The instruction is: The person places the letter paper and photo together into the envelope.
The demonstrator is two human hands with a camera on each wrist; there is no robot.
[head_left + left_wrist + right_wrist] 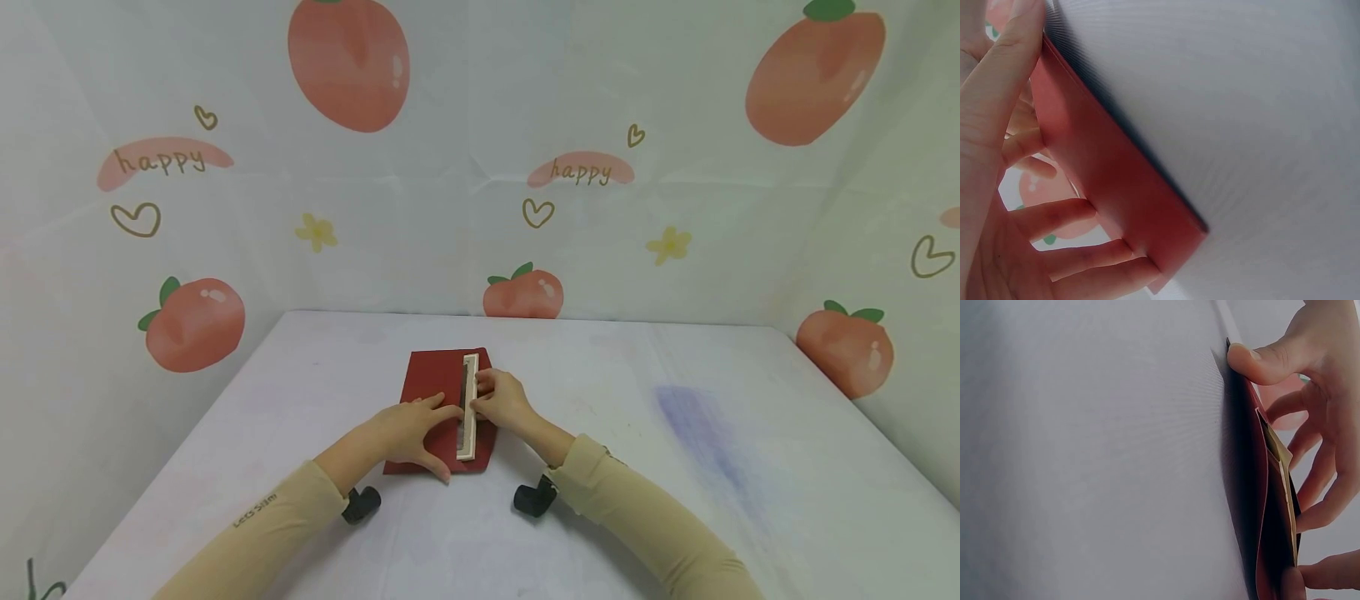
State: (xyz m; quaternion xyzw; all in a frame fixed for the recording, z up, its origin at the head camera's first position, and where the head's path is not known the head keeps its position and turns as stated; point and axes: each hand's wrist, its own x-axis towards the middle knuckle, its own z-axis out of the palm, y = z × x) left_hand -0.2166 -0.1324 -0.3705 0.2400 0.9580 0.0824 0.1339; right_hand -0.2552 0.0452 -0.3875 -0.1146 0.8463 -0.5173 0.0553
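Note:
A red envelope [435, 375] lies on the table, its flap side to the right. A narrow white-edged card [468, 433] stands out along the envelope's opening; in the right wrist view a yellowish edge [1282, 475] shows inside the red paper. With bent fingers my right hand [506, 402] pinches the card along its right side. My left hand [405, 429] rests on the envelope, fingers spread and fairly straight, the index fingertip reaching the card's left side. In the left wrist view several fingertips [1147, 270] touch the red envelope's edge.
The white table [637, 500] carries a bluish smear [701, 442] on the right. Behind it hangs a white backdrop [450, 233] printed with peaches, hearts and flowers. Black wrist-camera parts [535, 498] sit under both wrists, close over the tabletop.

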